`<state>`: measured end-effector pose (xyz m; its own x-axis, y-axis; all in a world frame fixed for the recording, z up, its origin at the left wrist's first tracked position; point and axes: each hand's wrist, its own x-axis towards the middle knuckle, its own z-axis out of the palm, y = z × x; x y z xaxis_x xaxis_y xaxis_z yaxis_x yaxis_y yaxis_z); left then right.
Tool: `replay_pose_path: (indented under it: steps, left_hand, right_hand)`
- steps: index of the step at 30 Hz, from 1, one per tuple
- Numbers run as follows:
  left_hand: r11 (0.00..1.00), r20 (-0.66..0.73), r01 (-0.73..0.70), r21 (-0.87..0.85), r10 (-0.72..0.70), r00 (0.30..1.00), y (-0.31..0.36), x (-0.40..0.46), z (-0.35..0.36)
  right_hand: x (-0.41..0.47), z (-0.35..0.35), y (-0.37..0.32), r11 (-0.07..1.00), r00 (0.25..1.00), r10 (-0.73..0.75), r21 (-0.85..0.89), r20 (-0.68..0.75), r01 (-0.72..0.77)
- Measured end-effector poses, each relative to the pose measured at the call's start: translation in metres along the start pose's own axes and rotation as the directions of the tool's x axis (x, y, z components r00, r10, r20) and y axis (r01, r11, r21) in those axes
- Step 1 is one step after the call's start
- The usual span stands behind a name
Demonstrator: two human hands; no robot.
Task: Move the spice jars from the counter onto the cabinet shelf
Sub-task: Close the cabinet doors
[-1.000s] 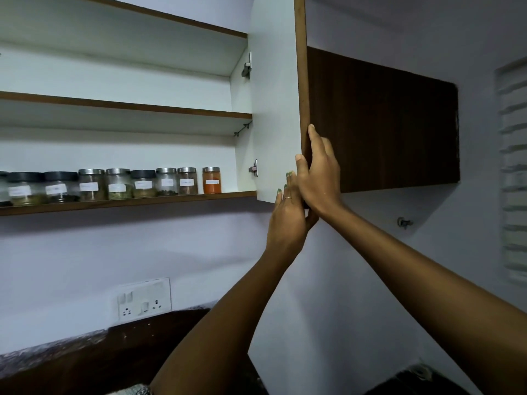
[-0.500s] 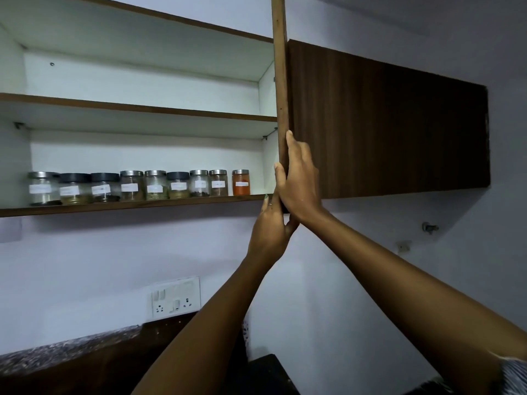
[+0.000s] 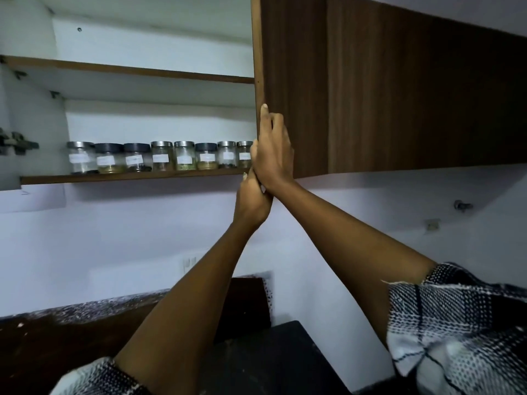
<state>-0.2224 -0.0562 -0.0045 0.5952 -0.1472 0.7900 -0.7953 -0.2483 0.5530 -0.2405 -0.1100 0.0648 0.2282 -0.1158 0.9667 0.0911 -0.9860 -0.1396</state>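
Several glass spice jars [image 3: 161,156] with white labels and metal or dark lids stand in a row on the cabinet's lower shelf [image 3: 128,176]. The brown cabinet door [image 3: 293,81] is swung partway across the opening and hides the right end of the row. My right hand [image 3: 273,149] presses flat on the door's outer face near its free edge, fingers straight. My left hand [image 3: 252,201] sits just below it at the door's bottom corner, its fingers mostly hidden behind the right hand. Neither hand holds a jar.
The upper shelf [image 3: 128,70] holds nothing. A closed brown door [image 3: 427,95] adjoins on the right. Hinges [image 3: 17,143] jut from the cabinet's left wall. Below are a white wall socket [image 3: 189,262] and the dark speckled counter [image 3: 85,309].
The door has swung left over the opening with both hands on it, covering the orange jar at the row's right end. The view has shifted and the left cabinet wall has come into sight.
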Motion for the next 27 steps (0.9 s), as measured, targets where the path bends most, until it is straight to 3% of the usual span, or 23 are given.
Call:
replay_pose_path:
  steps: [14, 21, 27]
  left_hand:
    - [0.99, -0.163, 0.029, -0.14, -0.052, 0.985, -0.059, 0.026, -0.016]
    - [0.981, -0.239, 0.03, -0.19, -0.076, 0.968, -0.098, 0.047, -0.023]
    - [0.995, -0.319, 0.078, -0.064, -0.094, 0.943, -0.126, 0.074, -0.018]
  right_hand:
    - [0.007, 0.075, -0.019, 0.996, 0.995, -0.089, 0.017, -0.039, 0.089]
    - [0.015, 0.125, -0.011, 0.973, 0.981, -0.195, 0.128, 0.015, 0.191]
    - [0.013, 0.169, 0.0, 0.949, 0.967, -0.248, 0.214, 0.061, 0.23]
